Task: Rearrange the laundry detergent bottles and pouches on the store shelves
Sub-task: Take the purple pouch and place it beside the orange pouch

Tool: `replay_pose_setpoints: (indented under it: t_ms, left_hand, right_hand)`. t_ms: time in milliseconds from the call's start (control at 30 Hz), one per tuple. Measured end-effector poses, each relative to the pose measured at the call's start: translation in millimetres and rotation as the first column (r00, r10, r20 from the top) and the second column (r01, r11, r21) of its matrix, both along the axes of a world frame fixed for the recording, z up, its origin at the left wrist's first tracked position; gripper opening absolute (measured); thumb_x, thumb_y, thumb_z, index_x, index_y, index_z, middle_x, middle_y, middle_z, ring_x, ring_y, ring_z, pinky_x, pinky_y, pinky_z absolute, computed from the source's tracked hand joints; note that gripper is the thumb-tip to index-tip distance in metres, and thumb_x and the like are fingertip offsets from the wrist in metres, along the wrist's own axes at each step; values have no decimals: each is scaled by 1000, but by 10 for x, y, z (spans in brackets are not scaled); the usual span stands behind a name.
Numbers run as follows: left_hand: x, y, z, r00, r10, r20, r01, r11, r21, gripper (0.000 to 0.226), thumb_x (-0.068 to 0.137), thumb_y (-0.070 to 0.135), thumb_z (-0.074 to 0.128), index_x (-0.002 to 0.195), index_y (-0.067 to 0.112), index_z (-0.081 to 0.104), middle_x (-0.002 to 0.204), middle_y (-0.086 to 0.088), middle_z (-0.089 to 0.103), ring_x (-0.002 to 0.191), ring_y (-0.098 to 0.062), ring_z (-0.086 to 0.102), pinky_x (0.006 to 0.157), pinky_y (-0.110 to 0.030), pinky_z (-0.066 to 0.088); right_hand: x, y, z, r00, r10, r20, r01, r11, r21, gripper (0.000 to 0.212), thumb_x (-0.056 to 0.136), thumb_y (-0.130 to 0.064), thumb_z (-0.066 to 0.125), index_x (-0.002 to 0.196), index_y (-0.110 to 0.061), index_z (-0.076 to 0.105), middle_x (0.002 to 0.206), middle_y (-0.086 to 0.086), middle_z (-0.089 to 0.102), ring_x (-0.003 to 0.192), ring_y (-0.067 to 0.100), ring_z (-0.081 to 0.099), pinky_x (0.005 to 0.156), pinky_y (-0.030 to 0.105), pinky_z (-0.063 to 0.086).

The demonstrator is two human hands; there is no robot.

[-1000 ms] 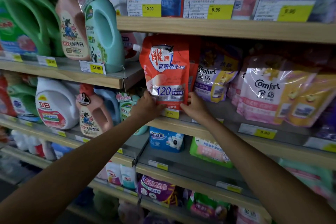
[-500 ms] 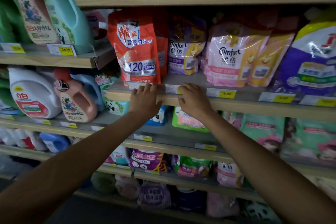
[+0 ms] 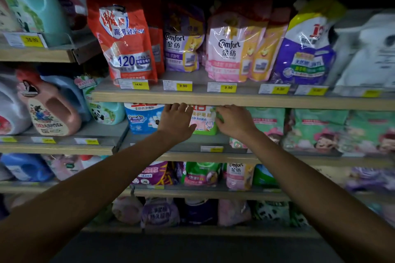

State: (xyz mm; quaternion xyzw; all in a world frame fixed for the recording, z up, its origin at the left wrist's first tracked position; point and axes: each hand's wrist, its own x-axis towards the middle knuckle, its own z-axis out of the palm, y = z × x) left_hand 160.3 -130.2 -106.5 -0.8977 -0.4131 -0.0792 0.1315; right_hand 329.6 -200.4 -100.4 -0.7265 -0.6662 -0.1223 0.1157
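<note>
Both hands are spread and clamp nothing: left hand point(image 3: 176, 123) and right hand point(image 3: 234, 121) flank the green-and-pink pouch point(image 3: 203, 120), standing at the shelf point(image 3: 188, 145) front edge beside the blue pouch point(image 3: 143, 117). Best to pinch both side seams, then slide it squarely forward, clear of its neighbours.

both hands are reaching under the shelf edge point(image 3: 213, 100), left hand point(image 3: 176, 123) and right hand point(image 3: 234, 123) flanking a pink-and-green pouch point(image 3: 204, 120), fingers spread, not clearly gripping; orange pouch point(image 3: 126, 38) is standing upright on the shelf above
</note>
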Motion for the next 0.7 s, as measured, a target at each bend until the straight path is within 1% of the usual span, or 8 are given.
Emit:
replay_pose_setpoints:
  t_ms: [67, 133, 300, 400, 433, 533, 600, 700]
  left_hand:
    - [-1, -129, -57, 1000, -8, -10, 7, 1000, -30, 56, 92, 46, 46, 136, 11, 39, 141, -10, 43, 130, -30, 40, 107, -43, 29]
    - [-49, -261, -118, 1000, -15, -25, 13, 998, -59, 57, 92, 46, 45, 137, 11, 38, 143, -10, 42, 132, -30, 39, 107, -44, 28]
    - [-212, -563, -225, 998, -38, -45, 34, 996, -88, 57, 92, 46, 44, 137, 11, 39, 140, -10, 45, 130, -30, 40, 107, -46, 29]
    - [-169, -741, -259, 998, -60, -32, 56, 994, -96, 56, 93, 46, 43, 136, 10, 40, 138, -10, 47, 128, -31, 42, 107, -45, 30]
    - [-118, -801, -251, 997, -70, -30, 67, 993, -97, 56, 93, 46, 43, 136, 10, 40, 137, -11, 47, 128, -31, 42, 107, -45, 31]
    - [125, -1001, -187, 995, -100, -11, 98, 991, -95, 55, 93, 45, 43, 136, 10, 41, 138, -10, 47, 128, -31, 42, 107, -45, 29]
    - [344, -1110, -139, 992, -124, -14, 123, 989, -80, 54, 93, 44, 43, 136, 11, 41, 139, -10, 46, 129, -30, 41, 109, -45, 27]
    - [727, -1195, -48, 989, -148, -16, 147, 989, -31, 53, 93, 45, 43, 134, 11, 42, 138, -10, 47, 129, -31, 41, 109, -45, 27]
  right_hand:
    - [7, -109, -37, 1000, -9, 17, 10, 1000, -7, 27, 92, -27, 46, 107, -10, 59, 104, 12, 66, 98, 33, 60, 69, 33, 36]
    - [-7, -215, -66, 1000, -15, 25, 16, 999, -40, 26, 93, -27, 45, 106, -10, 59, 102, 12, 66, 97, 33, 60, 67, 32, 36]
    - [-79, -588, -160, 999, -33, 34, 36, 994, -100, 30, 93, -27, 45, 114, -11, 59, 106, 12, 67, 100, 32, 61, 73, 35, 45]
    - [-46, -897, -269, 998, -63, 15, 65, 992, -108, 30, 93, -28, 44, 113, -11, 59, 109, 12, 66, 101, 32, 60, 69, 33, 39]
    - [-7, -994, -286, 997, -73, 15, 74, 990, -117, 31, 93, -29, 44, 113, -11, 59, 110, 11, 66, 103, 32, 60, 69, 33, 37]
    - [205, -1225, -233, 994, -104, 41, 109, 986, -126, 33, 94, -31, 43, 118, -12, 57, 113, 11, 66, 105, 31, 60, 75, 35, 44]
    - [410, -1307, -154, 990, -133, 34, 136, 985, -110, 34, 95, -31, 43, 121, -13, 56, 115, 11, 65, 107, 31, 59, 79, 37, 46]
    - [773, -1359, -41, 988, -151, 14, 151, 988, -43, 34, 94, -29, 43, 120, -12, 57, 112, 11, 66, 105, 31, 59, 78, 37, 47]
